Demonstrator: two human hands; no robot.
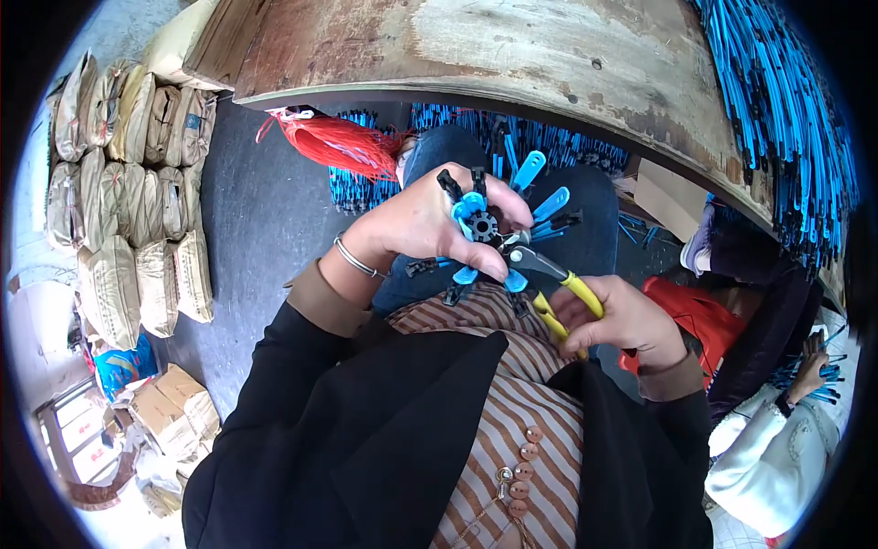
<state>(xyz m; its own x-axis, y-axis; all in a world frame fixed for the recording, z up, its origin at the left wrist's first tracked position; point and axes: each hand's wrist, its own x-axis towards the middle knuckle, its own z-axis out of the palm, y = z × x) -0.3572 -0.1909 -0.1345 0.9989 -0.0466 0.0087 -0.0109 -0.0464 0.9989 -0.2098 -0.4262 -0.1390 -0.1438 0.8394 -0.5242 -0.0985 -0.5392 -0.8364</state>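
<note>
On the near side of a worn, brown wooden counter [512, 46], the left hand's grip [422, 216] is grasping a blue-and-black plastic assembly with radiating arms [483, 225]. There too, the right hand's grip [629, 316] is holding yellow-handled metal pliers [578, 288].

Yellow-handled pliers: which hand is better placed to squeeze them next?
Right, most likely: the right hand holds the yellow-handled pliers up to the blue-and-black piece, while the left hand grips that piece.
</note>
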